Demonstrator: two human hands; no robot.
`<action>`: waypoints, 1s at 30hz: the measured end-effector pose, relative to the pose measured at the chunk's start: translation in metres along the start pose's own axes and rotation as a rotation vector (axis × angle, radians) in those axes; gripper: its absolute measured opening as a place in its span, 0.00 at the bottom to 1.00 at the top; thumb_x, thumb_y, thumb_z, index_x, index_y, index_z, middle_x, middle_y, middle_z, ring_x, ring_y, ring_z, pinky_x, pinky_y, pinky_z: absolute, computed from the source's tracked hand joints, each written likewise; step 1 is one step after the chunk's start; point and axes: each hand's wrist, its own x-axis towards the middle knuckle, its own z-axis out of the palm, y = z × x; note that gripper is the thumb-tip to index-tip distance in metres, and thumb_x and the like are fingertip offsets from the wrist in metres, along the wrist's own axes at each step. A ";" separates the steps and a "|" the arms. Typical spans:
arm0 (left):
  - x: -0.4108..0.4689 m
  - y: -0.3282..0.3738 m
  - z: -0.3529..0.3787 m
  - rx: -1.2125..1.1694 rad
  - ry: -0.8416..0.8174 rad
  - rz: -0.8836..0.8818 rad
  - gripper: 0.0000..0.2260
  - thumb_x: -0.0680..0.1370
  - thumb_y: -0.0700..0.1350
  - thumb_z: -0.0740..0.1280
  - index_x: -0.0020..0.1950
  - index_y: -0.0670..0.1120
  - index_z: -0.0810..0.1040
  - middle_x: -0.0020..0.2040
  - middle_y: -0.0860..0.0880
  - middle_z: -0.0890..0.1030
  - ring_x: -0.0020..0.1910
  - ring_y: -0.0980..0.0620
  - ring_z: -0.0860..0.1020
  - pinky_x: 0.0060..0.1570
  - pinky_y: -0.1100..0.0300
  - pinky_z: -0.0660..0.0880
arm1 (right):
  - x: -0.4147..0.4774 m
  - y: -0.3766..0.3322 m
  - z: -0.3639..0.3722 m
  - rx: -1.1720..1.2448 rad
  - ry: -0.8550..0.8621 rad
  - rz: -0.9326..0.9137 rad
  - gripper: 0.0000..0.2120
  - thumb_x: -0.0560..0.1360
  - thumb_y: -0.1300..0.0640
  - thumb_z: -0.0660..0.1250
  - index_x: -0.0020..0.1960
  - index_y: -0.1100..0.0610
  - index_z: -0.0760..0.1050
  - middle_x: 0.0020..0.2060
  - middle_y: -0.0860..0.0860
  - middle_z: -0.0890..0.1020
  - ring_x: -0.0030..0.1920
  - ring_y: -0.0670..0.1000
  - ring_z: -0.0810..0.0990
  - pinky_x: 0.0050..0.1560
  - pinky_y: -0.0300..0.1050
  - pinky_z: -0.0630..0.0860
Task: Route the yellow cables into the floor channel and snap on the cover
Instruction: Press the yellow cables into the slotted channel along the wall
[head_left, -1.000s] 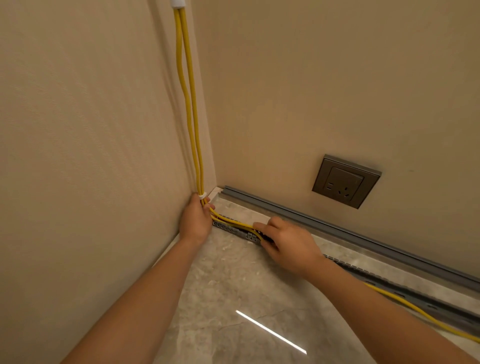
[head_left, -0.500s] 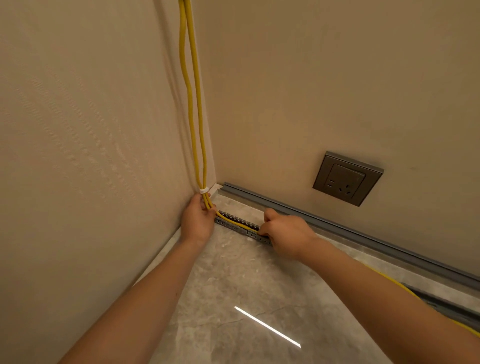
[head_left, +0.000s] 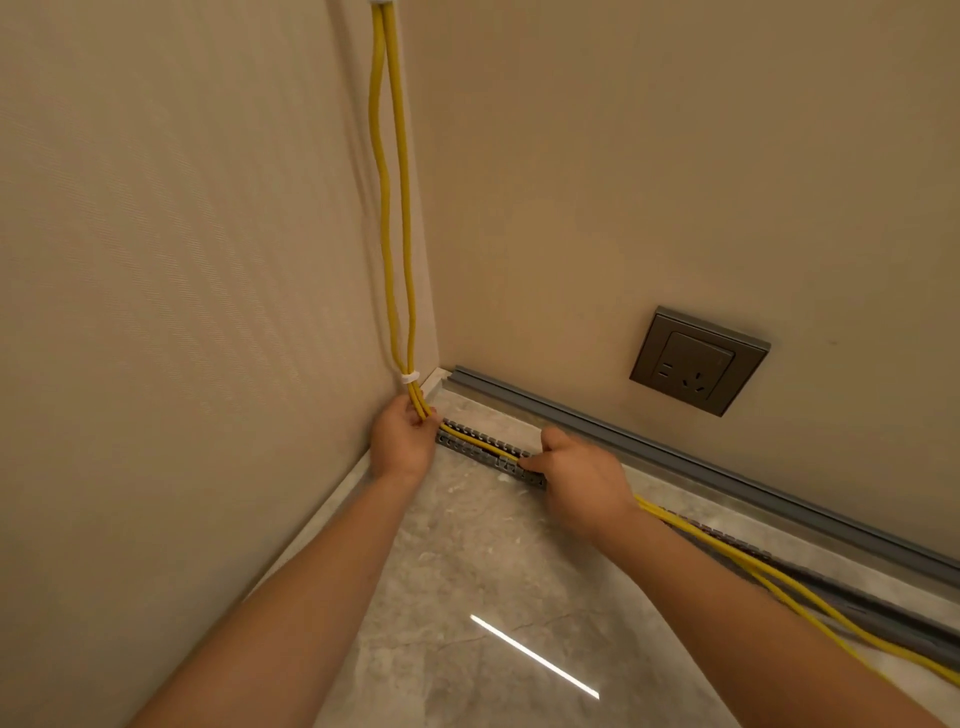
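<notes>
Two yellow cables (head_left: 395, 218) hang down the wall corner, bound by a white tie (head_left: 410, 377) near the floor. My left hand (head_left: 402, 441) grips them just below the tie, at the corner. From there they run inside the grey slotted floor channel (head_left: 480, 448). My right hand (head_left: 582, 480) presses the cables into the channel a short way along, fingers curled over them. Beyond my right wrist the cables (head_left: 779, 582) lie loose over the channel, trailing to the right edge. A long grey cover strip (head_left: 675, 454) lies along the foot of the far wall.
A dark wall socket (head_left: 698, 361) sits low on the far wall, above the strip. The floor is glossy marble tile (head_left: 493, 571) with a bright light reflection. Beige walls meet at the corner; a pale skirting runs along the left wall.
My right hand closed from flat to curled over the cables and stayed near the channel's start. A short length near the corner now lies inside the channel. My left hand stayed put.
</notes>
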 end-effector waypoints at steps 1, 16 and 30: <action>-0.002 -0.002 0.000 -0.073 -0.018 0.000 0.11 0.76 0.34 0.68 0.58 0.39 0.75 0.47 0.44 0.82 0.47 0.48 0.81 0.57 0.47 0.77 | 0.001 0.000 0.000 0.009 0.011 0.019 0.18 0.76 0.60 0.63 0.64 0.48 0.76 0.51 0.52 0.74 0.52 0.59 0.77 0.36 0.47 0.65; -0.077 -0.015 0.043 0.993 -0.436 0.756 0.32 0.77 0.57 0.39 0.79 0.47 0.46 0.80 0.49 0.46 0.78 0.52 0.43 0.75 0.55 0.38 | -0.001 0.006 -0.002 0.429 0.125 0.265 0.07 0.73 0.60 0.64 0.49 0.50 0.73 0.51 0.49 0.78 0.48 0.55 0.79 0.40 0.45 0.73; -0.088 0.014 0.042 1.106 -0.474 0.655 0.31 0.81 0.59 0.52 0.79 0.45 0.48 0.79 0.45 0.47 0.78 0.46 0.45 0.76 0.52 0.49 | -0.035 0.028 -0.013 0.482 0.133 0.358 0.13 0.73 0.65 0.62 0.49 0.56 0.84 0.48 0.52 0.85 0.51 0.53 0.81 0.49 0.44 0.76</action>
